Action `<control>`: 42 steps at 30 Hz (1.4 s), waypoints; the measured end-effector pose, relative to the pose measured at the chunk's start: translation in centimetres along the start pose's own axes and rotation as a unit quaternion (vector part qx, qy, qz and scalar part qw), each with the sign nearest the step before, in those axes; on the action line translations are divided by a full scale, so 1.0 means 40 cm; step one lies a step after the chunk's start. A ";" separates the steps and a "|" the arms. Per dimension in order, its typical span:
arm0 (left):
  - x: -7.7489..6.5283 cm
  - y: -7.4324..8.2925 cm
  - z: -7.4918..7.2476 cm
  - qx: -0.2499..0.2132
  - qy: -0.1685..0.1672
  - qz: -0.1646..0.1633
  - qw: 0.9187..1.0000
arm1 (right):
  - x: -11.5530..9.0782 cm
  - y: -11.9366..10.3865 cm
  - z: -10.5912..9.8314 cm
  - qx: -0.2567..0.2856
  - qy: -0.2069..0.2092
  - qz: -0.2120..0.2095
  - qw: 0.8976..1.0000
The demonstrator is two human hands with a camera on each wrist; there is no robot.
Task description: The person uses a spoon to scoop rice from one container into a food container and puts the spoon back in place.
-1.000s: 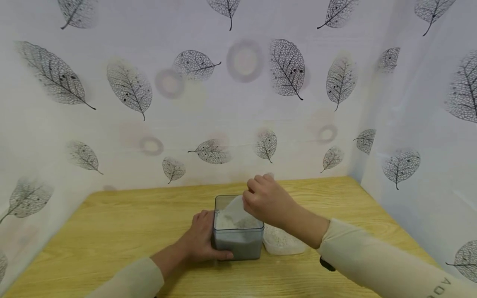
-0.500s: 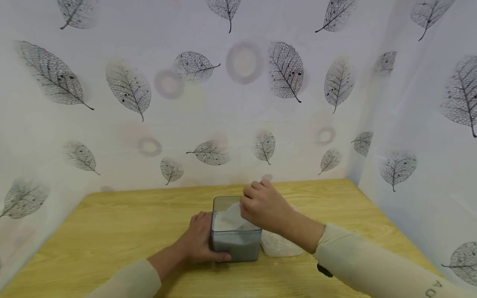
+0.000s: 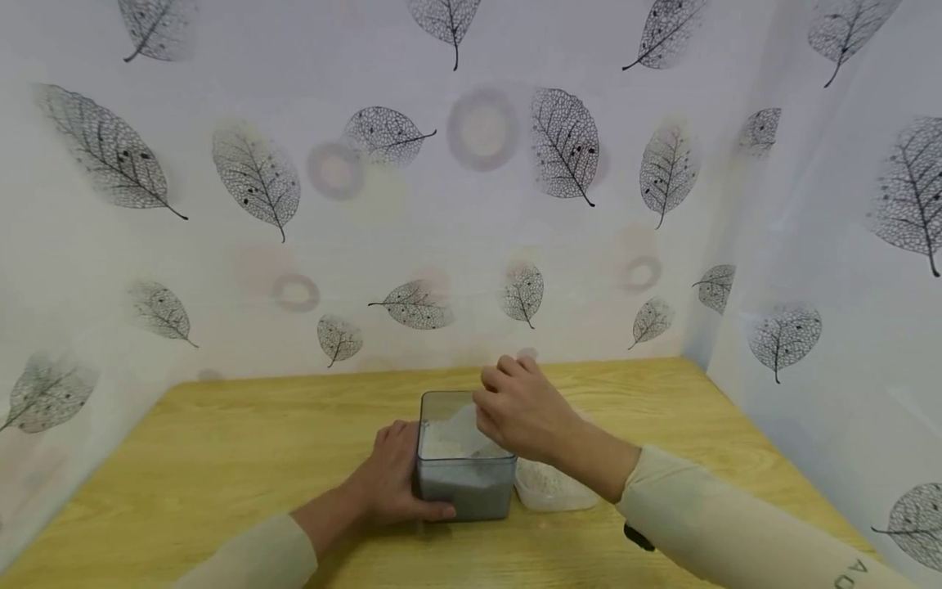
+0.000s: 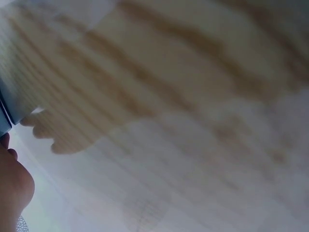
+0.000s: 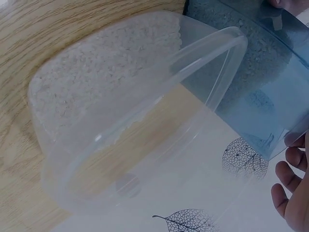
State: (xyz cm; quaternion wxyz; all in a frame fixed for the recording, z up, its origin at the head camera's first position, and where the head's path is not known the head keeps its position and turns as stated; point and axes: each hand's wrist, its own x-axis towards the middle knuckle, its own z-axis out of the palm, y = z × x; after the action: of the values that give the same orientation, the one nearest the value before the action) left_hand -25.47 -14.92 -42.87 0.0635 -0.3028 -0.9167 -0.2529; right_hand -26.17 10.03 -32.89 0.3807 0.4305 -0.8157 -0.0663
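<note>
My left hand [image 3: 397,474] grips the near left side of a clear blue-grey storage box [image 3: 467,491], thumb across its front and fingers behind. White rice-like grains [image 3: 441,442] fill part of the box. My right hand [image 3: 526,413] is over the box's right side, pinching a whitish translucent scoop [image 3: 459,421] that reaches down into the grains; the pinched end is hidden behind the fingers. In the right wrist view, curled fingers [image 5: 289,183] show beside the box's rim. A corner of the box [image 4: 12,104] and part of my left hand [image 4: 14,188] appear in the left wrist view.
Right of the box, under my right forearm, stands a clear plastic tub [image 5: 227,43] holding white rice [image 5: 106,67]. Both containers stand on a wood-grain table [image 3: 294,433]. Leaf-patterned white sheeting [image 3: 471,213] hangs behind and at both sides.
My right hand has come down slightly, and the scoop sits lower in the box. The left hand keeps its grip on the box. The head view has shifted a little.
</note>
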 end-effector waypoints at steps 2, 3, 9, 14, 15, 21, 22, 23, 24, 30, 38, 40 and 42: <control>0.002 0.002 -0.003 0.001 -0.003 0.001 1.000 | 0.000 0.001 0.000 -0.001 0.001 0.000 1.000; 0.002 0.002 -0.004 0.001 -0.004 0.002 1.000 | 0.001 0.001 0.000 0.000 0.000 -0.001 1.000; 0.005 0.004 -0.008 0.009 -0.003 0.006 1.000 | 0.001 0.001 -0.001 0.007 -0.014 0.001 1.000; 0.006 0.002 -0.008 0.013 -0.004 0.001 1.000 | 0.001 0.002 -0.001 0.011 -0.014 -0.002 1.000; 0.005 0.002 -0.008 0.012 -0.005 0.000 1.000 | 0.001 0.002 0.000 0.013 -0.013 -0.003 1.000; 0.005 -0.004 -0.005 0.013 0.000 0.005 1.000 | 0.002 0.006 0.009 0.027 0.016 -0.022 0.999; 0.005 -0.005 -0.005 0.014 0.001 0.007 1.000 | 0.003 0.007 0.010 0.029 0.020 -0.026 0.999; 0.005 -0.005 -0.005 0.014 0.002 0.008 1.000 | 0.005 0.009 0.011 0.033 0.024 -0.030 0.999; 0.005 -0.005 -0.006 0.013 0.003 0.009 1.000 | 0.006 0.010 0.012 0.036 0.026 -0.034 0.998; 0.001 -0.006 -0.007 0.014 -0.001 0.007 1.000 | 0.017 0.010 0.008 0.063 0.016 -0.032 0.997; -0.002 0.002 0.000 -0.006 -0.011 -0.004 1.000 | 0.004 0.003 0.010 0.165 -0.027 0.065 0.984; 0.000 0.002 0.002 -0.005 -0.011 -0.006 1.000 | 0.001 0.004 0.008 0.195 -0.033 0.096 0.976; 0.002 0.000 0.004 -0.001 -0.009 -0.006 1.000 | -0.002 0.006 0.007 0.220 -0.042 0.128 0.966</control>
State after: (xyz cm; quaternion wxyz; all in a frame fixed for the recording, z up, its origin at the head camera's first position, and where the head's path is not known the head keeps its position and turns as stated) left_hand -25.53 -14.80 -42.98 0.0534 -0.2993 -0.9189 -0.2513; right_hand -26.49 10.17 -33.05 0.2477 0.3928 -0.8736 0.1457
